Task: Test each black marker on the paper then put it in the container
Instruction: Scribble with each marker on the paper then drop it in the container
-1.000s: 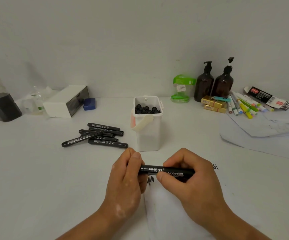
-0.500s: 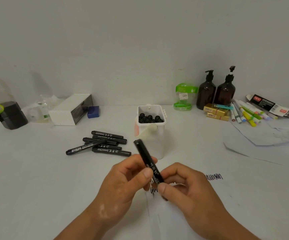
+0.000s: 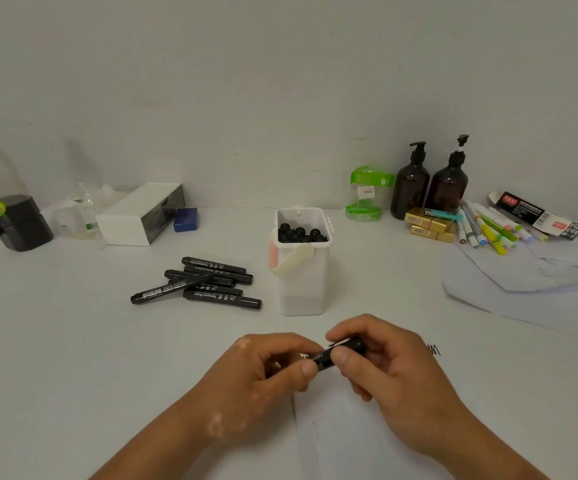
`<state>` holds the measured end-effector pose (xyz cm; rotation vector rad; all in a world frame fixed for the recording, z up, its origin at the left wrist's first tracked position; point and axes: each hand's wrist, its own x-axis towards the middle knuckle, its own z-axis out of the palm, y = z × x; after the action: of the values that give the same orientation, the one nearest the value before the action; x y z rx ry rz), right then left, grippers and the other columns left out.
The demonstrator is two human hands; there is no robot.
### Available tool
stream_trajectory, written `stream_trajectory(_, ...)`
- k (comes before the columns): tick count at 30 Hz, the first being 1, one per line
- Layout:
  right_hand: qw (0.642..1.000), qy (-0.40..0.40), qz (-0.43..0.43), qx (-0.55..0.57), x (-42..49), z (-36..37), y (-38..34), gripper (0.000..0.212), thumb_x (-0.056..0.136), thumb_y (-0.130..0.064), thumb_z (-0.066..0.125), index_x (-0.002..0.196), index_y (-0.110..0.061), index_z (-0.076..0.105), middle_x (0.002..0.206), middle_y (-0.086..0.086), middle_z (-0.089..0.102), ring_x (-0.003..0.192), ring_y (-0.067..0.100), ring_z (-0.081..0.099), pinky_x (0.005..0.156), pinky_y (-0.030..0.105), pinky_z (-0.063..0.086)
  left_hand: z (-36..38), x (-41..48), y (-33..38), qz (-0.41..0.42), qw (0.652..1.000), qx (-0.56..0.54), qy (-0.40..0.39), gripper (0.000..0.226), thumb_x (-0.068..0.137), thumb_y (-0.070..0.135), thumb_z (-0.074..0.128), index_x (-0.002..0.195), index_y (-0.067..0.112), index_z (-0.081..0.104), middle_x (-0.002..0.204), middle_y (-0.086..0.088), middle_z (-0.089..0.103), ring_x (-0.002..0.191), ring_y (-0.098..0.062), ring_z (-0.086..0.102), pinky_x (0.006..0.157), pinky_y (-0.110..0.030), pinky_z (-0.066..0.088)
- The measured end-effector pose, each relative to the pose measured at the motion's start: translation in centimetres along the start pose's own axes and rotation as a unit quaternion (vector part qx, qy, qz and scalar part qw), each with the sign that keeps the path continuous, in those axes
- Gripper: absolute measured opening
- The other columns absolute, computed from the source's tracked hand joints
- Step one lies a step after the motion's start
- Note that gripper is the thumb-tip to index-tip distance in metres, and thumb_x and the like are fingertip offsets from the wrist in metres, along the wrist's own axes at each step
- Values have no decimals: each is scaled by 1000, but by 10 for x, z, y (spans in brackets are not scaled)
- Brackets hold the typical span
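Observation:
Both my hands hold one black marker (image 3: 325,358) level above the white paper (image 3: 350,431) near the table's front. My left hand (image 3: 263,375) pinches its left part and my right hand (image 3: 388,372) curls round its right end. Most of the marker is hidden by fingers. A squiggle of black ink (image 3: 432,349) shows on the paper to the right of my right hand. Behind the hands stands the white container (image 3: 303,282), with several black markers upright inside it. Left of it lies a pile of several black markers (image 3: 204,282).
A white box (image 3: 135,216), a blue block (image 3: 185,220) and a plastic bottle (image 3: 0,199) stand at the back left. At the back right are a green holder (image 3: 367,194), two brown pump bottles (image 3: 429,181), coloured pens (image 3: 488,226) and loose sheets of paper (image 3: 537,278).
The marker was level, then tipped up with one end toward the container, and now lies level again between both hands. The camera has tilted slightly.

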<state>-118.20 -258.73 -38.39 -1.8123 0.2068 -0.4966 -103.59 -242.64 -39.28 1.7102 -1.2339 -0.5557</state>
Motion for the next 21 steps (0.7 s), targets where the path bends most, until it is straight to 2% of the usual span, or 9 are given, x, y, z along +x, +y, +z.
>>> stream_trajectory(3,999,41,-8,-5,2,-9,-1,10,81,-28,69,89,-33,74,62,-4,65,52,9,53,55,19,46,-3,2,-4,-5,1000,-5,9,22,91,53,61,105,40,72,77,5,70,72,-15,64,69,-33,51)
stream_trajectory(6,995,99,-21,3,4,-29,-3,11,89,-19,73,87,-29,76,59,2,63,51,11,52,53,19,46,-8,4,-6,-11,996,-72,41,16,92,37,65,101,29,76,70,5,66,67,-6,59,68,-19,48)
stream_trajectory(9,989,142,-39,-28,5,-44,-3,21,95,-9,66,89,-26,76,61,6,64,53,14,54,53,22,48,-11,5,-8,-37,988,-124,90,13,94,20,65,93,23,78,66,2,66,63,-8,58,64,-17,48)
stream_trajectory(12,974,215,-68,-30,9,-60,-17,26,96,-4,64,90,-26,76,62,5,64,54,19,53,53,27,49,-17,7,-14,-64,976,-131,161,16,94,17,66,83,25,76,62,1,64,57,-10,56,59,-18,47)
stream_trajectory(16,951,256,-136,-108,30,-81,-68,22,98,-15,67,90,-34,75,65,-1,67,54,14,57,56,27,52,-22,10,-21,-77,962,-159,207,14,91,19,67,80,23,75,58,0,60,53,-12,53,53,-19,44)
stream_trajectory(19,934,235,-179,-201,57,-83,-113,3,90,-37,72,90,-38,75,68,-14,70,57,7,61,62,22,52,-21,11,-22,-76,960,-176,203,12,90,21,68,81,23,75,58,0,60,53,-13,52,54,-19,44)
stream_trajectory(21,923,218,-176,-264,78,-79,-136,14,84,-48,71,92,-38,75,72,-16,71,64,7,65,68,31,56,-21,11,-23,-75,959,-181,203,13,91,20,68,81,23,75,58,0,60,52,-12,51,53,-19,43)
